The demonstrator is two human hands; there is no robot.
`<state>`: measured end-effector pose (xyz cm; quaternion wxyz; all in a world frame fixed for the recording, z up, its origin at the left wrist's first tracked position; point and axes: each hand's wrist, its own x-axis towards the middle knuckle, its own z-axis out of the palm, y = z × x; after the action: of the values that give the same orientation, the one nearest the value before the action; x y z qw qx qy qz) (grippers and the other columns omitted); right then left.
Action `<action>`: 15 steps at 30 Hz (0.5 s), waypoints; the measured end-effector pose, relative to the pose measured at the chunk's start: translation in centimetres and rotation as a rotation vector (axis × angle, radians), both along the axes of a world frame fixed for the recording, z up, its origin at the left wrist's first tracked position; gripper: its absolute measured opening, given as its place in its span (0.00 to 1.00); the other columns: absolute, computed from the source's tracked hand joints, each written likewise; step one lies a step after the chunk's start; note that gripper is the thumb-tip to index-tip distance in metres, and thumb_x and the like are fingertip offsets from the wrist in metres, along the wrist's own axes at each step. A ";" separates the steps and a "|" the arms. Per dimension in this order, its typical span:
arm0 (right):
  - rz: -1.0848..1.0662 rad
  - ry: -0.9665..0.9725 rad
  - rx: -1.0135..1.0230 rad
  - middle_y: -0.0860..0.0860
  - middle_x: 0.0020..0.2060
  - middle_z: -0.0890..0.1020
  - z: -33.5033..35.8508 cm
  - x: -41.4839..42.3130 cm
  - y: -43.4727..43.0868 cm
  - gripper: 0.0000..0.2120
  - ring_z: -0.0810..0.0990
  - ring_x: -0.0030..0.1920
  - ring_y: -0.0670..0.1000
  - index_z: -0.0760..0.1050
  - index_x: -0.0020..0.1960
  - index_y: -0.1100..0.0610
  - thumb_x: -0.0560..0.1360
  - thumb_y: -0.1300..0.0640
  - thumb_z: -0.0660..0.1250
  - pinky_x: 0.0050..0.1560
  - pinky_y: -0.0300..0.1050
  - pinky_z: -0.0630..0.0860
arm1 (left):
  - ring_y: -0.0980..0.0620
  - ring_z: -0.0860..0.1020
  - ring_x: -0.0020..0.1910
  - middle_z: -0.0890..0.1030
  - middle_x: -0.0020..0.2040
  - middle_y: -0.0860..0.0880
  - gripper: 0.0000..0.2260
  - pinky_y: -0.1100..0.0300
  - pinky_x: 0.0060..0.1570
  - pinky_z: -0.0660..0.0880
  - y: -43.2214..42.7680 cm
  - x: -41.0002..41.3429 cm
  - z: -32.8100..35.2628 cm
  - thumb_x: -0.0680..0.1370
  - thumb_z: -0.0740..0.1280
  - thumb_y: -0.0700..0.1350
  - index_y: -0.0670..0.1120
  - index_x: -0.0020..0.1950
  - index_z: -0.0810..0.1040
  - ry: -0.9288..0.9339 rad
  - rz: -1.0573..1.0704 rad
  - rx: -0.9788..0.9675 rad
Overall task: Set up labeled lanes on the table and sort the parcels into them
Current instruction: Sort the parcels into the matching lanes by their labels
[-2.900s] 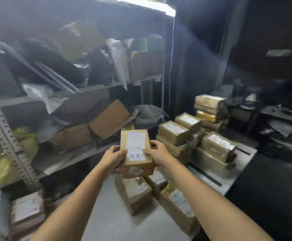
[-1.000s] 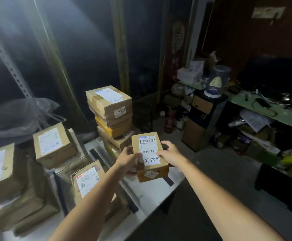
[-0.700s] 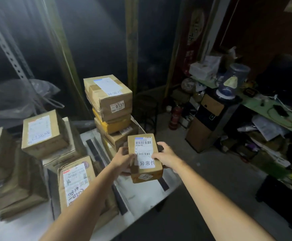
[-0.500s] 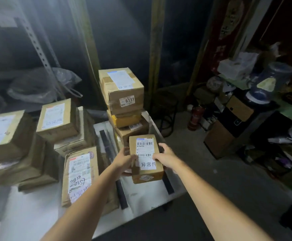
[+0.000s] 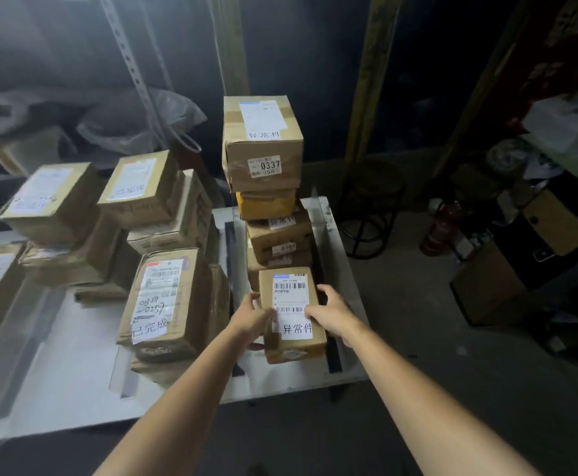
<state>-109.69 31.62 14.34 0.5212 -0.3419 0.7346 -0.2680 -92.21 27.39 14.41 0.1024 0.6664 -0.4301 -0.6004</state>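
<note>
The left fingers (image 5: 255,299) curled round the left edge of a small cardboard parcel (image 5: 292,350), with the thumb lying on its top face and one fingertip showing beneath. The right fingers (image 5: 327,292) were slightly spread and bent over the right edge, the thumb pressing on the white shipping label (image 5: 291,305), which carried barcodes and the handwritten characters 异常件. So the left hand (image 5: 251,317) and the right hand (image 5: 330,312) gripped the parcel from both sides. It sat low over the near right end of the white table (image 5: 57,383); whether it touched the tabletop could not be told.

Just behind it rose a stack of parcels, topped by a box numbered 0337 (image 5: 262,142) above a yellow parcel (image 5: 267,205) and a box marked 0309 (image 5: 280,238). A strip of black tape (image 5: 230,249) ran along the table left of that stack, and another strip (image 5: 334,357) showed at its right. Left of the tape lay a parcel marked 已完成 (image 5: 164,304), with more boxes (image 5: 54,201) piled beyond it. A dark stool (image 5: 370,207) and a red fire extinguisher (image 5: 440,225) stood on the floor.
</note>
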 end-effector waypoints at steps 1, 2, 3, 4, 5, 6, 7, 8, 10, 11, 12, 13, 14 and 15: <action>0.002 -0.005 0.003 0.53 0.69 0.74 -0.5 0.1 -0.3 0.36 0.78 0.58 0.52 0.59 0.79 0.50 0.73 0.63 0.66 0.57 0.46 0.77 | 0.44 0.79 0.56 0.79 0.58 0.46 0.24 0.43 0.52 0.79 -0.2 -0.1 -0.5 0.79 0.65 0.43 0.55 0.72 0.61 -0.006 0.000 0.009; 0.005 -0.008 0.005 0.54 0.70 0.73 -1.0 0.2 -0.7 0.36 0.78 0.58 0.52 0.58 0.79 0.51 0.73 0.63 0.66 0.58 0.47 0.77 | 0.43 0.79 0.56 0.79 0.58 0.46 0.25 0.43 0.52 0.79 -0.5 -0.2 -1.0 0.79 0.65 0.42 0.54 0.73 0.60 -0.007 0.001 0.017; 0.007 -0.011 0.010 0.54 0.70 0.73 -1.6 0.2 -1.1 0.37 0.78 0.59 0.51 0.58 0.80 0.51 0.74 0.63 0.66 0.58 0.47 0.77 | 0.43 0.79 0.56 0.79 0.58 0.45 0.27 0.43 0.52 0.79 -1.0 -0.3 -1.5 0.78 0.64 0.42 0.54 0.74 0.59 -0.005 0.002 0.027; 0.012 -0.012 0.015 0.54 0.70 0.73 -2.0 0.2 -1.4 0.37 0.78 0.59 0.51 0.57 0.80 0.51 0.74 0.63 0.66 0.58 0.46 0.77 | 0.42 0.79 0.56 0.79 0.57 0.45 0.28 0.43 0.52 0.78 -1.4 -0.4 -2.1 0.78 0.64 0.41 0.54 0.75 0.59 -0.008 0.004 0.039; 0.015 -0.012 0.018 0.53 0.71 0.72 -2.3 0.3 -1.6 0.37 0.77 0.59 0.50 0.57 0.80 0.52 0.74 0.63 0.66 0.57 0.45 0.77 | 0.42 0.79 0.56 0.79 0.56 0.45 0.28 0.43 0.52 0.78 -1.7 -0.4 -2.6 0.77 0.64 0.40 0.54 0.75 0.59 -0.010 0.006 0.046; 0.019 -0.008 0.021 0.53 0.71 0.71 -2.7 0.3 -1.9 0.36 0.75 0.59 0.49 0.57 0.80 0.52 0.75 0.63 0.66 0.56 0.44 0.75 | 0.42 0.79 0.56 0.79 0.55 0.46 0.28 0.43 0.52 0.78 -2.1 -0.4 -3.1 0.77 0.64 0.40 0.54 0.75 0.59 -0.012 0.007 0.056; 0.023 -0.003 0.024 0.53 0.72 0.70 -3.2 0.4 -2.2 0.36 0.73 0.58 0.49 0.57 0.80 0.53 0.75 0.63 0.66 0.56 0.43 0.73 | 0.42 0.79 0.55 0.79 0.55 0.46 0.28 0.44 0.52 0.78 -2.3 -0.3 -3.6 0.77 0.64 0.40 0.54 0.75 0.59 -0.014 0.009 0.061; 0.025 0.002 0.026 0.53 0.72 0.70 -3.7 0.4 -2.4 0.36 0.72 0.58 0.48 0.57 0.80 0.53 0.75 0.63 0.66 0.56 0.42 0.72 | 0.42 0.79 0.56 0.79 0.55 0.45 0.28 0.43 0.53 0.77 -2.6 -0.3 -4.2 0.78 0.64 0.40 0.54 0.75 0.59 -0.014 0.007 0.066; 0.028 0.011 0.039 0.53 0.72 0.70 -4.4 0.4 -2.6 0.37 0.71 0.57 0.48 0.57 0.80 0.52 0.75 0.63 0.66 0.57 0.43 0.73 | 0.42 0.79 0.57 0.79 0.59 0.44 0.27 0.41 0.56 0.77 -2.9 -0.2 -5.3 0.79 0.64 0.41 0.53 0.75 0.58 -0.011 0.002 0.063; 0.031 0.016 0.043 0.53 0.72 0.70 -4.8 0.5 -2.8 0.37 0.72 0.58 0.48 0.57 0.80 0.52 0.75 0.63 0.67 0.57 0.43 0.73 | 0.41 0.79 0.58 0.78 0.61 0.44 0.27 0.40 0.57 0.77 -3.0 -0.1 -5.9 0.80 0.64 0.41 0.53 0.76 0.59 -0.009 0.003 0.061; 0.035 0.022 0.047 0.53 0.73 0.69 -5.2 0.4 -3.0 0.37 0.73 0.59 0.49 0.57 0.80 0.51 0.75 0.63 0.67 0.57 0.44 0.74 | 0.41 0.78 0.59 0.78 0.62 0.44 0.26 0.39 0.57 0.77 -3.2 -0.1 -6.3 0.80 0.64 0.41 0.53 0.76 0.59 -0.007 0.002 0.060; 0.038 0.027 0.053 0.53 0.73 0.69 -5.5 0.4 -3.1 0.38 0.73 0.61 0.50 0.56 0.80 0.51 0.75 0.64 0.67 0.58 0.45 0.74 | 0.41 0.78 0.60 0.78 0.63 0.43 0.26 0.39 0.57 0.78 -3.2 0.0 -6.6 0.81 0.64 0.41 0.53 0.76 0.59 -0.005 0.004 0.062; 0.043 0.033 0.057 0.53 0.73 0.69 -5.6 0.4 -3.2 0.38 0.74 0.63 0.52 0.56 0.80 0.51 0.75 0.64 0.67 0.59 0.46 0.75 | 0.41 0.78 0.60 0.77 0.63 0.43 0.25 0.40 0.56 0.78 -3.3 0.0 -6.9 0.81 0.64 0.41 0.52 0.76 0.59 -0.005 0.005 0.065; 0.048 0.037 0.061 0.53 0.73 0.69 -5.7 0.5 -3.3 0.38 0.74 0.64 0.52 0.56 0.80 0.51 0.75 0.65 0.67 0.60 0.46 0.75 | 0.41 0.79 0.60 0.77 0.64 0.43 0.25 0.41 0.55 0.79 -3.3 -0.1 -7.1 0.81 0.64 0.40 0.52 0.76 0.59 -0.004 0.006 0.067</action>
<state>-109.22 28.31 8.59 0.5239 -0.3482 0.7436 -0.2267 -92.28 24.05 7.28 0.0809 0.6721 -0.4079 -0.6127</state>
